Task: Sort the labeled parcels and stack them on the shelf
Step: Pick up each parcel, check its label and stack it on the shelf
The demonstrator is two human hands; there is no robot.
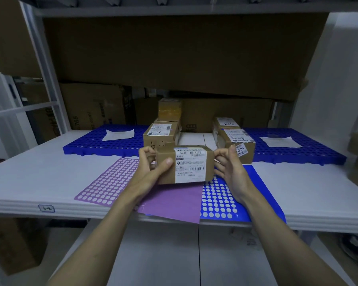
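- The held parcel (184, 164), a small brown carton with a white shipping label wrapped over its top and front, is held just above the front of the shelf (29, 178), over the sticker sheets.
- The left hand (153, 170) grips its left end: thumb pressed on the front face, fingers curled round behind.
- The right hand (228, 168) sits at the right end, fingers loosely curled at the carton's edge; whether it really grips cannot be told.
- The label's top line reads roughly "501E"; the rest is too small.
- Four more parcels stand behind: a left stack (163, 133) of three with "2-41" on a label and "6-" handwritten on the card, and a right parcel (236, 141) marked "3204".
- Two blue perforated mats (103, 144), each bearing one white paper.
- Three sticker sheets: two purple (110, 180), one blue (221, 199).
- A tag (46, 208) on the shelf edge reads "6-2".
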